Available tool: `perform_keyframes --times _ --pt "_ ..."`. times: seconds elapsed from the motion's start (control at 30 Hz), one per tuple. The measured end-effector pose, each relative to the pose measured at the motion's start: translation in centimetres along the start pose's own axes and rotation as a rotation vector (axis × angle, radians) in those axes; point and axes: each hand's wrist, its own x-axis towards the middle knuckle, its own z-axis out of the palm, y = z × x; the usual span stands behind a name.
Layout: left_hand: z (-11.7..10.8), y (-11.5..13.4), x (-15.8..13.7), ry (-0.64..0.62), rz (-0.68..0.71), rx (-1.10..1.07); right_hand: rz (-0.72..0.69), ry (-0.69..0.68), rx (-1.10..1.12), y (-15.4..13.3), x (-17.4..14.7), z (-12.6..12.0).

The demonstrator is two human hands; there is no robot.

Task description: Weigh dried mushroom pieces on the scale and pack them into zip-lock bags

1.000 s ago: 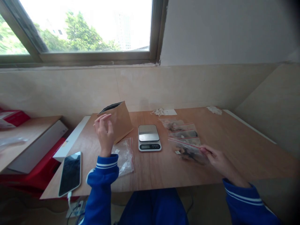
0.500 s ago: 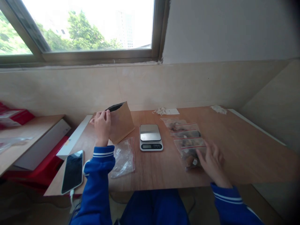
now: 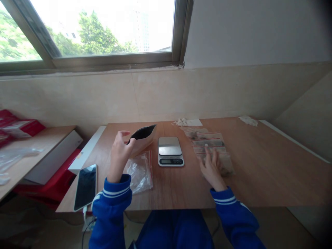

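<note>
My left hand point(image 3: 120, 155) grips the left side of a brown paper bag point(image 3: 142, 145) near its mouth, with the thumb and a finger at the rim. Tilted toward me, the bag shows a dark inside. My right hand point(image 3: 213, 168) is over a row of overlapping zip-lock bags point(image 3: 225, 160) with red seals and brownish contents, its fingers spread and slightly blurred, touching the front ones. Between the hands sits a kitchen scale point(image 3: 170, 151) with a bare steel plate. Clear plastic zip bags point(image 3: 140, 174) lie in front of the paper bag.
A phone point(image 3: 85, 186) with a charging cable lies at the table's left edge. Whitish scraps point(image 3: 181, 121) beside a white card point(image 3: 194, 122) and another whitish heap point(image 3: 248, 120) are along the back. Red boxes point(image 3: 24, 128) stand on a side table to the left.
The paper bag has been lowered and tipped, so its opening shows more. My right hand has moved left and farther in over the zip-lock bags; the front bag has shifted rightward.
</note>
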Motion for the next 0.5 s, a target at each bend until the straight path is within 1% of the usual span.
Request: perform_keyframes --times 0.03,0.07,0.1,0.17,0.2,0.27,0.33,0.37,0.43,0.5 --pt "-0.2 0.2 -0.4 -0.075 -0.004 0.031 -0.166 0.002 0.069 -2.1 -0.5 -1.0" --pt "-0.3 0.4 -0.7 -0.141 0.000 0.061 -0.352 -0.033 0.138 -4.4 -1.1 -2.0" --pt "-0.5 0.5 -1.1 -0.190 0.011 0.086 -0.508 -0.063 0.190 -6.8 -1.7 -2.9" --pt "-0.6 0.8 -1.9 -0.245 0.032 0.096 -0.755 -0.096 0.259 -11.3 -3.0 -4.0" --pt "-0.7 0.8 -2.3 -0.255 0.040 0.080 -0.831 -0.108 0.270 -13.2 -3.5 -4.2" --pt "-0.7 0.5 -2.9 -0.239 0.050 0.017 -0.897 -0.082 0.255 -16.0 -4.4 -3.7" --pt "-0.6 -0.1 -3.5 -0.157 0.040 -0.054 -0.912 -0.068 0.222 -17.4 -5.0 -2.9" --pt "-0.6 -0.4 -3.7 -0.104 0.026 -0.085 -0.923 -0.089 0.207 -17.7 -5.3 -2.5" --pt "-0.4 -0.9 -4.3 -0.015 -0.002 -0.131 -0.953 -0.198 0.169 -17.8 -5.7 -2.4" --pt "-0.1 -1.1 -5.0 0.024 -0.004 -0.160 -0.946 -0.337 0.108 -17.8 -5.8 -2.9"
